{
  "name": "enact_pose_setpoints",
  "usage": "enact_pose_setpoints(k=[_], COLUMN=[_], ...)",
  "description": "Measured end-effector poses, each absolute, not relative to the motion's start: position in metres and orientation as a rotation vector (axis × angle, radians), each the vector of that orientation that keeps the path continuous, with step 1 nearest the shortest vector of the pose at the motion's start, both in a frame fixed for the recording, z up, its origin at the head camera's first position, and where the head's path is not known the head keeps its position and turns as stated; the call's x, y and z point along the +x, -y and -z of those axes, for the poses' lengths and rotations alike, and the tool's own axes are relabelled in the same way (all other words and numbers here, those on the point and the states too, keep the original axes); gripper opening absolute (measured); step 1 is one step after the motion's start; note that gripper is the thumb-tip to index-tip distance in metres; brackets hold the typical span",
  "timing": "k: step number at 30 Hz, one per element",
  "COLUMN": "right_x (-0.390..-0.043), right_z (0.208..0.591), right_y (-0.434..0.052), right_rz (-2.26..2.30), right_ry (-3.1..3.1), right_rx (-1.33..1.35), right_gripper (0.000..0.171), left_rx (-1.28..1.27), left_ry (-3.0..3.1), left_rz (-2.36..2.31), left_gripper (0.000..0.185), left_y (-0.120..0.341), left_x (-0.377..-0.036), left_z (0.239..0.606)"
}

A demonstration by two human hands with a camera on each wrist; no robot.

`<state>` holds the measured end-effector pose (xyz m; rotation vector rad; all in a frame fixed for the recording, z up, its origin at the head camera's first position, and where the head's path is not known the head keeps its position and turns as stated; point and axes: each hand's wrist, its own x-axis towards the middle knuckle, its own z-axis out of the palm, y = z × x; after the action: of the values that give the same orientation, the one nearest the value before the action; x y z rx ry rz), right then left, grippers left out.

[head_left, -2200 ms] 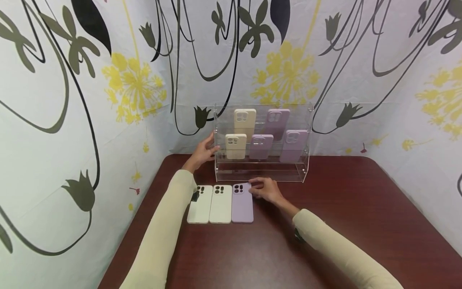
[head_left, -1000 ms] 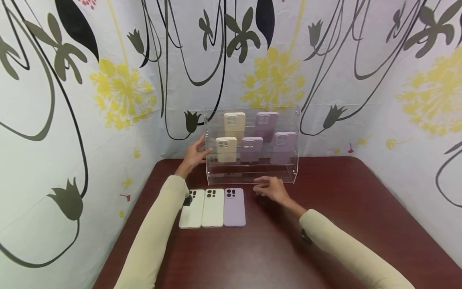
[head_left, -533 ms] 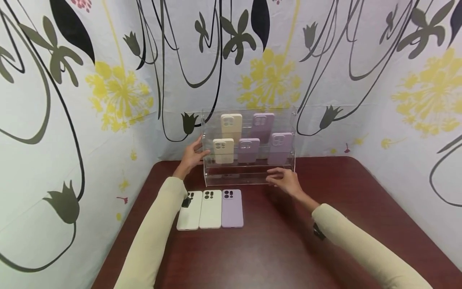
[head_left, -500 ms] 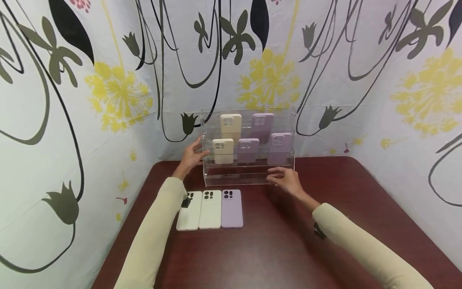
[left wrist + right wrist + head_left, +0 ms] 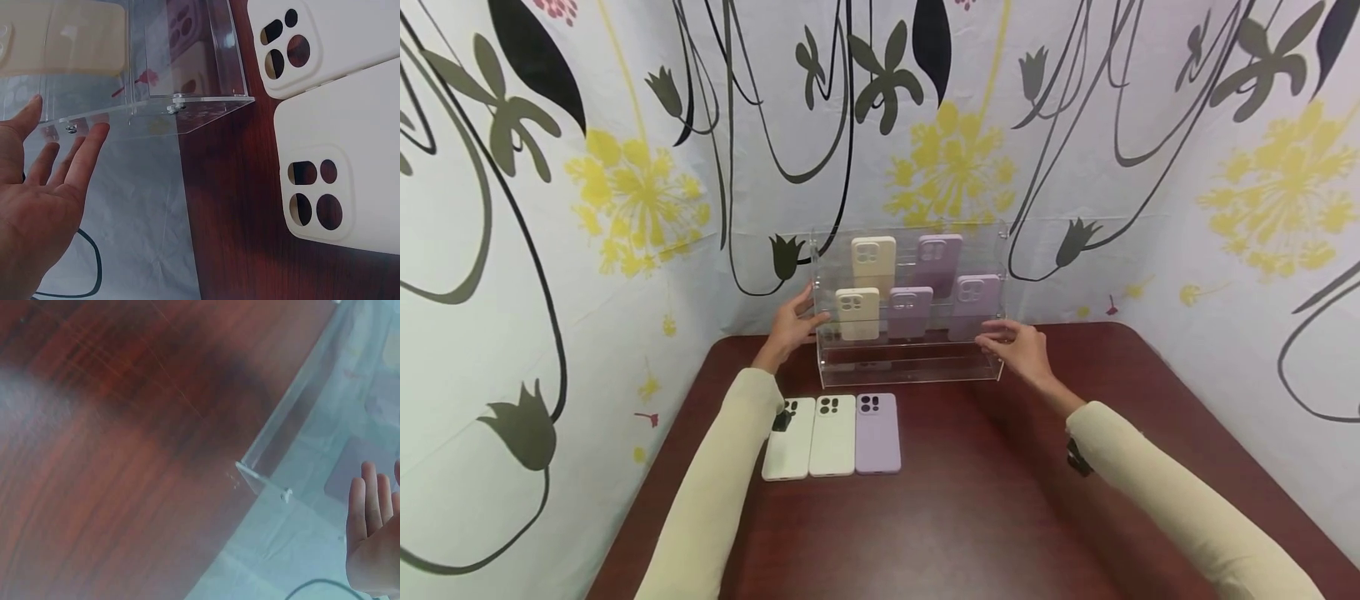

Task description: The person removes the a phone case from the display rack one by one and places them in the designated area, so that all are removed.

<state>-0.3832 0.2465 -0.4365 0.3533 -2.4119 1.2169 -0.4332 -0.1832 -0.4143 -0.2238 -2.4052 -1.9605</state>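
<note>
Both your arms reach forward in pale sleeves. Your left hand (image 5: 792,323) has flat, straight fingers (image 5: 84,153). Your right hand (image 5: 1022,350) is a little lower, with relaxed fingers.

— Where does the rack (image 5: 910,367) stand?
— Between the hands: left hand (image 5: 792,327) at one end, right hand (image 5: 1021,350) at the other.
— And the phone cases?
— Five stand in the rack; three more (image 5: 831,435) lie side by side on the table (image 5: 1000,517), nearer than the left hand.
</note>
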Motion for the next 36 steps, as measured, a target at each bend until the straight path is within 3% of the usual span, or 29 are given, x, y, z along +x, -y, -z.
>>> enact_pose_setpoints(k=[14, 28, 36], right_x=[-0.408, -0.42, -0.426], right_z=[0.409, 0.393, 0.39], right_y=[-0.259, -0.256, -0.256], right_rz=[-1.241, -1.136, -1.084], right_ry=[2.249, 2.293, 2.35], right_rx=[0.31, 0.344, 0.341], right_gripper=[0.033, 0.047, 0.047], left_rx=[-0.218, -0.203, -0.215], left_ry=[2.382, 2.387, 2.398], left_rz=[1.966, 1.969, 1.952], left_gripper=[0.078, 0.078, 0.079], left_y=[0.184, 0.182, 0.182], left_x=[-0.431, -0.431, -0.434], left_z=[0.417, 0.414, 0.416])
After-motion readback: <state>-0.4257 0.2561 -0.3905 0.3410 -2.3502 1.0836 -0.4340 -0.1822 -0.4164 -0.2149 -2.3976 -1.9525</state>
